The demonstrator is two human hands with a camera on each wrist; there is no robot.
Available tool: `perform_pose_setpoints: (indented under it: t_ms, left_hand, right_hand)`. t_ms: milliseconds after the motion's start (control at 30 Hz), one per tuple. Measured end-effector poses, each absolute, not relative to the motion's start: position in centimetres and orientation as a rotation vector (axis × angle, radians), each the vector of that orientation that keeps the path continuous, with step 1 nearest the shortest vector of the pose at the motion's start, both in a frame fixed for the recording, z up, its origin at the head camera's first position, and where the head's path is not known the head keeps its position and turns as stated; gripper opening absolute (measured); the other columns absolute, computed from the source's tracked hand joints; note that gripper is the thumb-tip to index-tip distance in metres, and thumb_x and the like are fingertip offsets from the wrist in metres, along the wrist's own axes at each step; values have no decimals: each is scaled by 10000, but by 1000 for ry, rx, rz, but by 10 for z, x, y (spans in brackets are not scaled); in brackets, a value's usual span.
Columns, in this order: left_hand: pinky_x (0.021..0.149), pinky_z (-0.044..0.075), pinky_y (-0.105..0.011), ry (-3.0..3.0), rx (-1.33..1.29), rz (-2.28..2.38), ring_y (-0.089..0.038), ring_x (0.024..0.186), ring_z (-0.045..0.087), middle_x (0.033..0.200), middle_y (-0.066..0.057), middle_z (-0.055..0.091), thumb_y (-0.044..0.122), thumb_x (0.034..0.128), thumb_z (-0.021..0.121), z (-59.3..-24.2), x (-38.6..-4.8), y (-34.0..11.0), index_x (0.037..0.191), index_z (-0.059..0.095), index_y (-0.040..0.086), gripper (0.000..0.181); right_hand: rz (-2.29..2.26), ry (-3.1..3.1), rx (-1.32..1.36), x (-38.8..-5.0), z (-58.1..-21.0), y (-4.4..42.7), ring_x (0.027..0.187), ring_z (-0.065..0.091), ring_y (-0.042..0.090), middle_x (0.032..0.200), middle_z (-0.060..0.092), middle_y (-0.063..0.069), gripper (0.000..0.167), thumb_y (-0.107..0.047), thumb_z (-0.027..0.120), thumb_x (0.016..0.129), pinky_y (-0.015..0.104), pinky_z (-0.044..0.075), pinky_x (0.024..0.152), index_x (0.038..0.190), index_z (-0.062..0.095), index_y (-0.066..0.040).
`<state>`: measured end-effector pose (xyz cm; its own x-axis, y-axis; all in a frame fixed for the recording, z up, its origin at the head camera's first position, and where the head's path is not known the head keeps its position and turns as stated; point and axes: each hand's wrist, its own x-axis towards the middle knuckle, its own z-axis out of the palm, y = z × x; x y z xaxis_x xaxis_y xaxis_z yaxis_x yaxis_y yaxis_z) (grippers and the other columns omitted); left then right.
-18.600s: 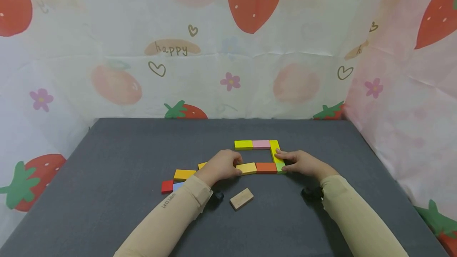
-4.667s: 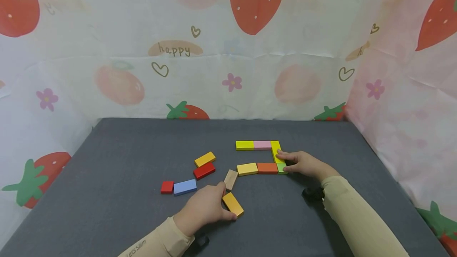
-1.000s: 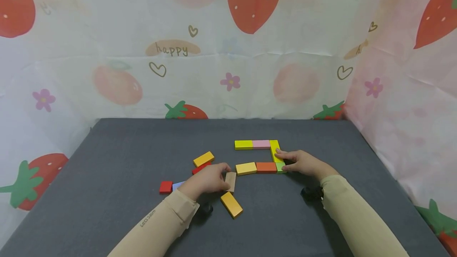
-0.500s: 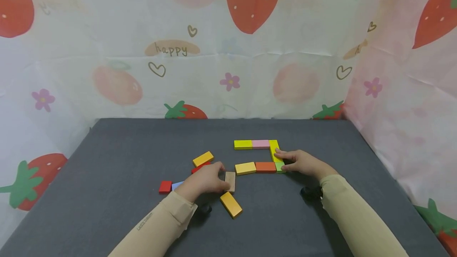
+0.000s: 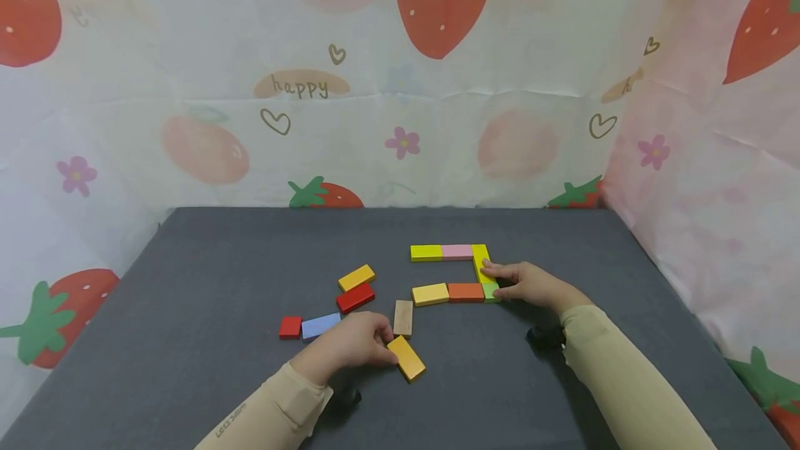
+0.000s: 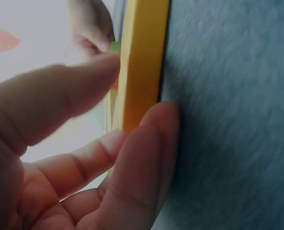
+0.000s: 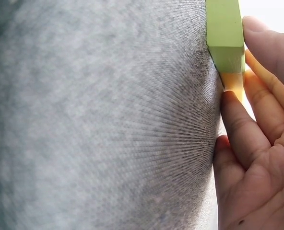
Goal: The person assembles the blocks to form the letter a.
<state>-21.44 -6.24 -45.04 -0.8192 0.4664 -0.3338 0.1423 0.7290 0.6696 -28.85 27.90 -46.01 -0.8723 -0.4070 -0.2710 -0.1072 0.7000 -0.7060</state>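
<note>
My left hand point(image 5: 350, 344) pinches the upper-left corner of an orange-yellow block point(image 5: 408, 360) lying tilted on the cloth; the left wrist view shows the block point(image 6: 143, 62) between fingertips. Just above it stands a plain wooden block point(image 5: 403, 318), pointing away from me. My right hand point(image 5: 534, 285) rests relaxed fingers against the upright-running yellow block point(image 5: 479, 255) and the small green block point(image 5: 490, 291). Green block point(image 7: 224, 28) and fingers touch in the right wrist view. Left of green lie an orange-red block point(image 5: 465, 292) and a pale yellow block point(image 5: 430, 294), end to end.
A yellow block point(image 5: 426, 253) and a pink block point(image 5: 457, 252) form the back row. On the left lie an orange-yellow block point(image 5: 356, 278), a red block point(image 5: 355, 297), a blue block point(image 5: 320, 326) and a small red block point(image 5: 290, 327), all on the dark table point(image 5: 250, 248).
My left hand has let go of the wooden block and moved toward me to the front orange-yellow block, uncovering the red and blue blocks. My right hand has stayed in place.
</note>
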Motion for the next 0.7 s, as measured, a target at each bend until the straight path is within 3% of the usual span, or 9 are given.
perform_pose_setpoints:
  t_ms: [700]
  left_hand:
    - [517, 378, -266, 2521, 416, 860, -125, 559, 519, 618, 16, 565, 266, 746, 750, -452, -206, -47, 708, 570, 158, 213]
  right_hand:
    - [-998, 2505, -416, -288, -462, 281, 1369, 167, 292, 1460, 296, -10, 588, -292, 669, 814, 485, 240, 1042, 1351, 441, -229]
